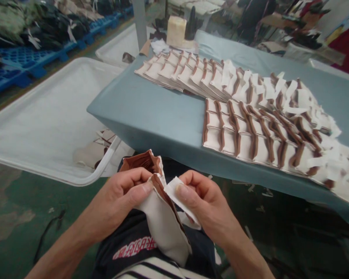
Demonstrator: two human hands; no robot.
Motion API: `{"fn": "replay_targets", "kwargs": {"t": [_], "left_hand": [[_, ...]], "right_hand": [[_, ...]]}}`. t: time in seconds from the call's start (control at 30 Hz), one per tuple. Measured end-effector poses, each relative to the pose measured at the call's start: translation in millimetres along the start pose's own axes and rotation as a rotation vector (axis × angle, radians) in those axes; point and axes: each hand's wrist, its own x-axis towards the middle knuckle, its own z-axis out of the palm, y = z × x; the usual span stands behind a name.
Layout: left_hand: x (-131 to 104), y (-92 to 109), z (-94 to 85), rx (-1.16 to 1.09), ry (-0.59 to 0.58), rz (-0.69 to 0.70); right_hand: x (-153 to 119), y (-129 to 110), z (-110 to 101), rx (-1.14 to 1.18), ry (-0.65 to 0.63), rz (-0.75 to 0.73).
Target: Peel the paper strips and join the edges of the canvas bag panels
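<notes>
A cream and brown sewn piece [165,224] lies over my lap, its brown-lined pocket opening upward. My left hand [128,193] pinches its upper edge between thumb and fingers. Just to the right, my right hand [197,193] is closed on a white strip [174,190], which runs down beside the brown edge of the piece. Beyond my hands, rows of similar cream and brown pieces [247,135] stand on the blue-grey table [157,112]. Loose white strips [269,89] lie over several of them.
A large white bin [49,100] with some cream pieces inside stands at the left. Blue pallets [14,62] with dark bundles are behind it. A yellowish block [176,31] and a dark cone [192,23] sit at the table's far edge.
</notes>
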Motion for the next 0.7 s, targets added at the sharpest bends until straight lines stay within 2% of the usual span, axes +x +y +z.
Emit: {"fn": "replay_targets", "kwargs": {"t": [0.1,0.23,0.53,0.7], "left_hand": [[-5.9,9.9,0.4,0.11,0.017,0.048],[-14.2,15.0,6.8,0.144,0.112,0.012],[-12.1,-21.3,2.3,0.04,0.103,0.013],[-15.9,-30.3,3.2,0.025,0.126,0.027]], "right_hand": [[-6.4,4.6,16.3,0.006,0.009,-0.011],[-3.5,14.1,28.8,-0.113,0.1,-0.088],[3.7,23.2,35.1,-0.198,0.215,-0.108],[7.1,27.4,39.8,-0.204,0.26,-0.111]]}}
